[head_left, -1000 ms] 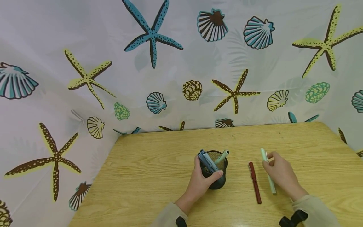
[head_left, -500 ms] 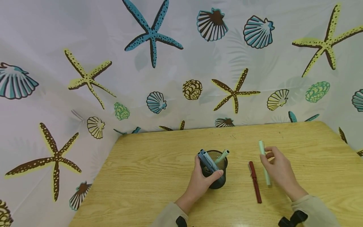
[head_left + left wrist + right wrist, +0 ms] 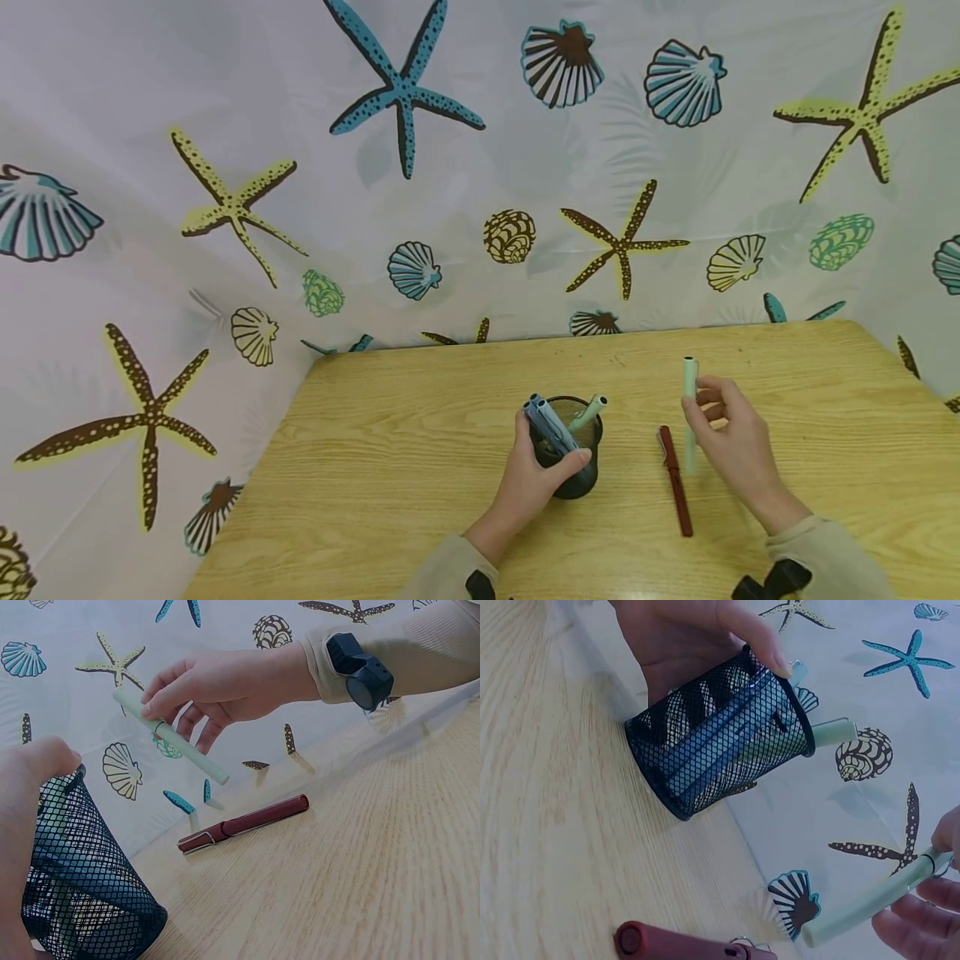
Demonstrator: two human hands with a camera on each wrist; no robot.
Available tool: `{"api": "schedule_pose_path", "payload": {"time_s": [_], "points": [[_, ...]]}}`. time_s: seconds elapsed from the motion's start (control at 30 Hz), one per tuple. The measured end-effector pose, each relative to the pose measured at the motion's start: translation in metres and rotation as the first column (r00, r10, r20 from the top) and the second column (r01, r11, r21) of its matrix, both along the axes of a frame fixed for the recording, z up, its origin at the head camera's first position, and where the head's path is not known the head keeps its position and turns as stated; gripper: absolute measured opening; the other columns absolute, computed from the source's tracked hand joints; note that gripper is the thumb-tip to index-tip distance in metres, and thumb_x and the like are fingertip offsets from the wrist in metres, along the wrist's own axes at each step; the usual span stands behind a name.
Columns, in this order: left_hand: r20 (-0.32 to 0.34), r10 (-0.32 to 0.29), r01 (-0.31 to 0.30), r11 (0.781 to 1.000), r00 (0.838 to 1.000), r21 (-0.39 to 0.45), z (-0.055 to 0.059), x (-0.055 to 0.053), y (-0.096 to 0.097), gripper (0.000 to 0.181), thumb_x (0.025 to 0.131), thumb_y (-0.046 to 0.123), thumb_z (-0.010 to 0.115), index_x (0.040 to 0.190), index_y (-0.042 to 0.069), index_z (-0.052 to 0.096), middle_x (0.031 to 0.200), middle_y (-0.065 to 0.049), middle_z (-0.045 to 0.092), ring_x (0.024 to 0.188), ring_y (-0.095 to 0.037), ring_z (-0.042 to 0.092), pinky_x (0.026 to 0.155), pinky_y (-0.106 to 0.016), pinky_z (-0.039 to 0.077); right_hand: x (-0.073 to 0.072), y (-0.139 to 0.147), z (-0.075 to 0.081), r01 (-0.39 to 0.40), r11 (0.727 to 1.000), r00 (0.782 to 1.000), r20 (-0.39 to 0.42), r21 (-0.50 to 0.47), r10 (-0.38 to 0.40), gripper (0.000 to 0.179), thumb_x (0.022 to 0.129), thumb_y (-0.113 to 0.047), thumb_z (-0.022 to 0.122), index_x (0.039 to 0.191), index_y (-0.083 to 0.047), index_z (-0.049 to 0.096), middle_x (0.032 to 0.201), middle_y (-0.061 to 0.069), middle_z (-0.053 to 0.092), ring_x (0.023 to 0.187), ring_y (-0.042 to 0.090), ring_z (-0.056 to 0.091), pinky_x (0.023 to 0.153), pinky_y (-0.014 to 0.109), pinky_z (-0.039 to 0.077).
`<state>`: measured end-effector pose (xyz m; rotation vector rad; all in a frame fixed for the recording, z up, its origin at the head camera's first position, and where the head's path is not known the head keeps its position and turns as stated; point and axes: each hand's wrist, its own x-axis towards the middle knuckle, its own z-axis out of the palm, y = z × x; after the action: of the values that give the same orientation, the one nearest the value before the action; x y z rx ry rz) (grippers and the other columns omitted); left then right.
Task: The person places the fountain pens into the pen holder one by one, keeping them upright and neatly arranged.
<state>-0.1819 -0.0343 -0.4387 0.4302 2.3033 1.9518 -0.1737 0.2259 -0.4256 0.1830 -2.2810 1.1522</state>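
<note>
My left hand (image 3: pixel 521 483) grips a black mesh pen holder (image 3: pixel 720 742) standing on the table. Several blue pens (image 3: pixel 551 427) and a light green pen (image 3: pixel 588 413) lean inside it, their ends above the rim. Between thumb and fingers, my right hand (image 3: pixel 738 442) pinches another light green pen (image 3: pixel 172 739), held nearly upright in the head view and raised off the table. Just left of that hand, a dark red pen (image 3: pixel 675 483) with a metal clip lies on the wood.
The wooden table (image 3: pixel 390 450) meets a hanging cloth (image 3: pixel 465 150) printed with starfish and shells at its back and sides. A black wrist device (image 3: pixel 360 671) sits over the right sleeve.
My right hand has lifted the light green pen off the table, turning it more upright and bringing it slightly left. The left hand and pen holder have stayed put.
</note>
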Motion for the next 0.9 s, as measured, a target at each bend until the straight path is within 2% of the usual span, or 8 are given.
{"api": "schedule_pose_path", "payload": {"time_s": [0.13,0.2,0.4,0.47,0.63,0.7,0.73,0.9], "points": [[0.002,0.004,-0.004,1.0,1.0,-0.004,-0.016,-0.008,0.001,0.099,0.082,0.038,0.07,0.149,0.018,0.0,0.137,-0.01,0.035,0.121,-0.022,0.041,0.098,-0.042,0.037,0.001,-0.004,0.003,-0.013,1.0,0.999,-0.052,-0.024,0.012,0.026,0.091,-0.012,0.06,0.115,-0.003,0.055,0.095,0.005,0.058,0.073,0.002,0.053,0.057,0.015,0.046],[0.005,0.005,-0.005,1.0,1.0,-0.001,-0.019,-0.01,0.001,0.101,0.082,0.039,0.07,0.149,0.02,-0.003,0.138,-0.01,0.034,0.122,-0.021,0.041,0.097,-0.042,0.037,0.002,-0.006,0.005,-0.029,0.999,0.997,-0.078,-0.043,0.025,0.026,0.09,-0.009,0.061,0.115,-0.003,0.055,0.094,0.005,0.058,0.073,0.001,0.054,0.056,0.015,0.047],[0.015,0.005,-0.005,1.0,1.0,0.003,-0.02,-0.01,0.0,0.102,0.082,0.04,0.07,0.149,0.02,-0.004,0.139,-0.011,0.034,0.121,-0.022,0.042,0.096,-0.041,0.039,0.003,-0.014,0.011,-0.099,0.992,0.981,-0.174,-0.077,0.084,0.03,0.086,0.001,0.063,0.115,-0.001,0.055,0.092,0.007,0.058,0.073,0.002,0.055,0.054,0.015,0.047],[0.008,0.002,-0.002,1.0,1.0,0.004,-0.011,-0.005,0.0,0.101,0.083,0.038,0.069,0.149,0.015,-0.003,0.137,-0.012,0.035,0.12,-0.023,0.043,0.095,-0.041,0.039,0.003,-0.017,0.012,-0.117,0.991,0.975,-0.198,-0.068,0.102,0.031,0.086,0.003,0.063,0.116,0.0,0.054,0.092,0.007,0.058,0.074,0.002,0.055,0.054,0.014,0.047],[0.003,0.004,-0.004,1.0,1.0,0.001,-0.013,-0.006,0.0,0.1,0.083,0.039,0.069,0.149,0.017,-0.002,0.136,-0.011,0.036,0.121,-0.022,0.042,0.097,-0.041,0.037,0.004,-0.026,0.018,-0.127,0.99,0.97,-0.217,-0.056,0.112,0.033,0.084,0.008,0.063,0.115,0.002,0.053,0.093,0.008,0.058,0.075,0.003,0.055,0.054,0.013,0.046],[0.004,0.009,-0.009,1.0,1.0,-0.004,-0.022,-0.011,0.0,0.101,0.082,0.041,0.069,0.149,0.02,-0.003,0.137,-0.01,0.035,0.121,-0.021,0.041,0.097,-0.041,0.037,0.005,-0.032,0.022,-0.126,0.99,0.968,-0.227,-0.061,0.109,0.034,0.082,0.01,0.063,0.114,0.004,0.053,0.092,0.011,0.058,0.074,0.004,0.055,0.054,0.013,0.046],[0.003,0.01,-0.009,1.0,1.0,-0.005,-0.022,-0.011,0.0,0.101,0.081,0.042,0.069,0.149,0.02,-0.003,0.138,-0.01,0.035,0.121,-0.02,0.041,0.097,-0.041,0.037,0.005,-0.034,0.023,-0.131,0.989,0.965,-0.236,-0.065,0.112,0.034,0.081,0.012,0.063,0.114,0.005,0.053,0.091,0.012,0.058,0.074,0.004,0.055,0.053,0.013,0.046],[0.006,0.015,-0.015,1.0,1.0,-0.01,-0.021,-0.01,0.0,0.102,0.081,0.043,0.07,0.149,0.021,-0.003,0.139,-0.01,0.034,0.122,-0.02,0.041,0.097,-0.04,0.038,0.003,-0.043,0.029,-0.206,0.975,0.944,-0.279,-0.08,0.176,0.042,0.081,0.015,0.061,0.12,0.005,0.049,0.094,0.012,0.057,0.076,0.006,0.057,0.053,0.015,0.048]]}}
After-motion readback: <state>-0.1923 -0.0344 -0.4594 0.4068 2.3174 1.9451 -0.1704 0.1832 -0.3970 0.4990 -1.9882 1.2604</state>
